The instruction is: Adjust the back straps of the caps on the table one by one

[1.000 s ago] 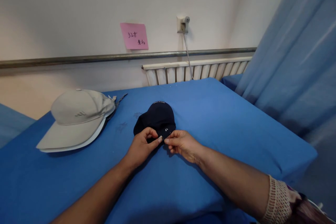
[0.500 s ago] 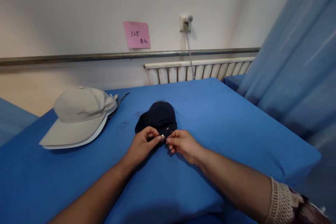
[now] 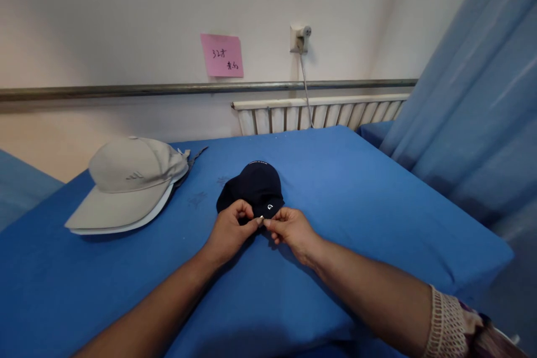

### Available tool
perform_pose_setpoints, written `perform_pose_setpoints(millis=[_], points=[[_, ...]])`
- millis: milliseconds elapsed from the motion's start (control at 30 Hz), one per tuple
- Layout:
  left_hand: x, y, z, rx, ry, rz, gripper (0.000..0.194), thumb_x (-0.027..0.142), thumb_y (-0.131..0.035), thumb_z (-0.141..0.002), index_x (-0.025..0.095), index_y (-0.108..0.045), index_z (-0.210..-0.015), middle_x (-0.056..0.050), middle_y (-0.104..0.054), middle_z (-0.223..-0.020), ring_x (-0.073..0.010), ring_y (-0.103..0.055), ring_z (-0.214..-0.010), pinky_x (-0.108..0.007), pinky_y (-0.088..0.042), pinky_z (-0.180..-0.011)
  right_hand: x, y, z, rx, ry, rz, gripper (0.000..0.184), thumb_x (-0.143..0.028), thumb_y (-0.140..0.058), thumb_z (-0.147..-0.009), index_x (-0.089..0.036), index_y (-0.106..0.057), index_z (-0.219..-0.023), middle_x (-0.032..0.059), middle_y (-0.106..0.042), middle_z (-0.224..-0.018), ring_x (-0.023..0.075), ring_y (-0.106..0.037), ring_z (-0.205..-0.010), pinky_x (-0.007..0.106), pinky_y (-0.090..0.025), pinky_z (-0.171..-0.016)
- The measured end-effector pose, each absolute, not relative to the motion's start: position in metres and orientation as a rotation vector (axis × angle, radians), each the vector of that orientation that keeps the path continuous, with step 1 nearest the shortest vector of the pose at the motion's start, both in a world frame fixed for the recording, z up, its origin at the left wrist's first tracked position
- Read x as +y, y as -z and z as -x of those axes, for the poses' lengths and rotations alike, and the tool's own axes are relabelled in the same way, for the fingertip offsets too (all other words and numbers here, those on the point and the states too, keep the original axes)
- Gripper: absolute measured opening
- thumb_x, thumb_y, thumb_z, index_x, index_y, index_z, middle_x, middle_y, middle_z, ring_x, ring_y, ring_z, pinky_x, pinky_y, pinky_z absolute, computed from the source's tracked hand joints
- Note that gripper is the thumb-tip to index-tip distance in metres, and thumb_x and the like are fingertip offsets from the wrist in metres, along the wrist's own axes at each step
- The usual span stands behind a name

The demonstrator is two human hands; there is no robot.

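Note:
A dark navy cap lies on the blue-covered table, its back strap toward me. A small shiny buckle shows at the strap, between my fingertips. My left hand pinches the strap by the buckle with thumb and forefinger. From the other side my right hand pinches the strap just right of the buckle, below a white mark on it. The fingers hide part of the strap and its end.
On the left, a beige cap sits stacked over a white-brimmed one. The blue table cover reaches the radiator at the wall. A power cord hangs from a socket. A blue curtain borders the right.
My right fingers have shifted slightly left, closer to the buckle, so the strap's white mark shows more fully. Both hands keep their pinch.

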State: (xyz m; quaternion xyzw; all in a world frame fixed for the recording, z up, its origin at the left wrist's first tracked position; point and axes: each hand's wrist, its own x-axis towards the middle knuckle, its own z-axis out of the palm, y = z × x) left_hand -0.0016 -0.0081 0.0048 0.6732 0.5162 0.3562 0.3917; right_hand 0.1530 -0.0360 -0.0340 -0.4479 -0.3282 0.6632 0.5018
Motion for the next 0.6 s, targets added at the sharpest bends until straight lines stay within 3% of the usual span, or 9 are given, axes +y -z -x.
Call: perform_pose_setpoints(millis=[400, 600], points=[[-0.008, -0.006, 0.003, 1.308, -0.91, -1.665, 0.025, 0.035, -0.069, -0.067, 0.02, -0.049, -0.067, 0.004, -0.052, -0.063, -0.0122, -0.05, -0.059, -0.024, -0.039, -0.055, -0.038, 0.031, -0.159, -0.784, -1.68, 0.965, 0.03, -0.033, -0.082, -0.064, -0.015, -0.059, -0.069, -0.0014, -0.059, -0.062, 0.0073, -0.049, -0.05, 0.023, -0.038, -0.049], [-0.007, -0.009, 0.011, 1.262, -0.936, -1.537, 0.023, 0.035, -0.068, -0.07, 0.02, -0.051, -0.073, 0.004, -0.05, -0.063, -0.0115, -0.048, -0.059, -0.024, -0.038, -0.056, -0.031, 0.031, -0.169, -0.461, -1.819, 0.783, 0.022, -0.019, -0.081, -0.067, -0.015, -0.061, -0.075, 0.0017, -0.064, -0.072, 0.0111, -0.059, -0.062, 0.024, -0.047, -0.059]])
